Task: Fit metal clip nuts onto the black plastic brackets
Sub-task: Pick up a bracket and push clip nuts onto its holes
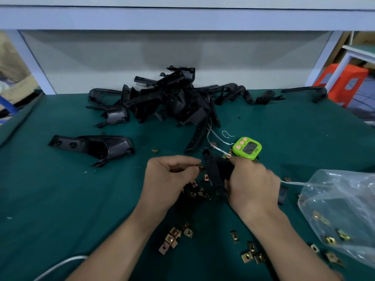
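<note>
Plainly, the coming move turned on one small gap just below and left of the timer (246, 148). Far to the timer's left a lone bracket (95, 146) lay on the green mat (60, 199), and the pile of brackets (172, 98) sat above and left of the timer. Nearer, below and to its left, the left hand (172, 175) pinched a clip nut (200, 166) between thumb and fingertip, with the nut pointing right. Just right of the nut, straight below the timer's left side, stood the held bracket (213, 171). Its long axis ran from the timer down toward the person, leaning slightly, with a holed end uppermost. The nut sat just beside the bracket's left edge, near the upper half; I could not tell whether they touched. Directly under the timer the right hand (253, 183) was curled round the bracket's right side and gripped it firmly.

By my judgement the nut needed a short push rightward, across the long axis, while the right hand braced. The left hand was the nearer one for that. Loose nuts (174, 237) lay well below the timer, and a clear bag (341, 209) of more lay to its lower right.
</note>
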Tool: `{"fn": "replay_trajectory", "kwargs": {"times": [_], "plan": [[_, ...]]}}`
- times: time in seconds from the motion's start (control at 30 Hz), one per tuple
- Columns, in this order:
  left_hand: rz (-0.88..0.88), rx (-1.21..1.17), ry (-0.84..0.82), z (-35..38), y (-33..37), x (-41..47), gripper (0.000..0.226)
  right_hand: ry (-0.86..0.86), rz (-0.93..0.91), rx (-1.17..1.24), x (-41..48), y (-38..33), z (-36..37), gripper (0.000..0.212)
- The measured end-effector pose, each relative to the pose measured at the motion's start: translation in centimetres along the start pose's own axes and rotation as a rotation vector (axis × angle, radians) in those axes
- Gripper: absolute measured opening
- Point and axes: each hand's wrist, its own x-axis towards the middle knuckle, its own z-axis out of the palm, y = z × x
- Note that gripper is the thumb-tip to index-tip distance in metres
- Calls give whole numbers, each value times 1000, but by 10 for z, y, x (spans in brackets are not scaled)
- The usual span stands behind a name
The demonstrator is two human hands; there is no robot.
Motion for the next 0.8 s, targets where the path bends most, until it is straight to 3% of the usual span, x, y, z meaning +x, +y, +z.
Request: {"fn": "replay_trajectory", "kwargs": {"times": [0.33, 0.53, 0.8], "plan": [[-123, -159, -20, 3, 2, -2, 12, 1, 14, -89, -1, -5, -2, 14], [-186, -315, -8, -1, 4, -1, 17, 6, 18, -52, -1, -2, -5, 18], [-192, -271, -66, 2, 5, -3, 18, 48, -7, -30, -2, -5, -9, 26]]}}
